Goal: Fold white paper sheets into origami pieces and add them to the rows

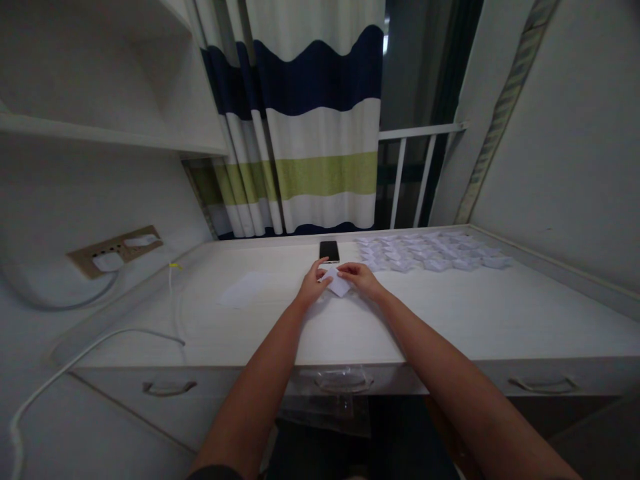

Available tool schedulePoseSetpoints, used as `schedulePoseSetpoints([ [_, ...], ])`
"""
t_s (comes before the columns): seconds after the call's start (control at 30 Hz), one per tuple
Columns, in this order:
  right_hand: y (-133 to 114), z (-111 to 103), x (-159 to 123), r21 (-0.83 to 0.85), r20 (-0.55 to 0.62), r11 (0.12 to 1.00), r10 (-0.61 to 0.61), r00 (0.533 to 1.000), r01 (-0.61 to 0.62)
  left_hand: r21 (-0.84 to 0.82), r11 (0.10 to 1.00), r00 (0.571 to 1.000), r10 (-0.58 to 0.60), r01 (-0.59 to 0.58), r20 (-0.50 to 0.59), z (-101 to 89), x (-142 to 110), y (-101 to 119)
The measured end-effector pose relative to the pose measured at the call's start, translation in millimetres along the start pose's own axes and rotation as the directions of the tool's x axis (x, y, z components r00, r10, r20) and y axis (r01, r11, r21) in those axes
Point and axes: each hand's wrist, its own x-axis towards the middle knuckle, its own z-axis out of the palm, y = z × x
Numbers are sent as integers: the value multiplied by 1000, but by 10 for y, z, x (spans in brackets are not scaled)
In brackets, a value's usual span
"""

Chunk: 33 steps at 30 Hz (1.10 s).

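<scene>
A small piece of folded white paper (339,285) is held between my two hands over the middle of the white desk. My left hand (314,283) pinches its left side, thumb against the paper. On the opposite side, the fingers of my right hand (361,277) are closed on the upper right edge. Just beyond the hands lies a dark phone (329,251), close to my left fingertips. Rows of folded white paper pieces (425,252) stand at the back right of the desk. Flat white paper sheets (245,289) lie to the left.
The desk (200,333) has drawers below its front edge, with a clear plastic bag (345,380) at the middle handle. A white cable (125,331) crosses the left edge near a wall socket (115,252). A striped curtain (325,133) hangs behind.
</scene>
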Motion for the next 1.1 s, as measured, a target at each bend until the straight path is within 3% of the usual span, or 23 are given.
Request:
schedulePoseSetpoints([
  [0.13, 2, -8, 17, 135, -32, 989, 70, 997, -65, -34, 995, 989, -96, 93, -111, -13, 43, 16],
  [0.27, -1, 5, 9, 182, -28, 980, 86, 996, -80, -42, 993, 980, -118, 113, -160, -20, 54, 14],
  [0.5, -53, 25, -7, 80, -20, 996, 30, 999, -28, 4, 998, 995, -61, 61, -73, 19, 34, 31],
  [0.73, -31, 2, 14, 78, -72, 997, 12, 997, -6, -62, 992, 985, -121, 114, -122, 18, 44, 35],
  [1.1, -31, 6, 9, 107, -105, 994, 49, 993, -38, -41, 996, 990, -83, 79, -112, 18, 35, 38],
])
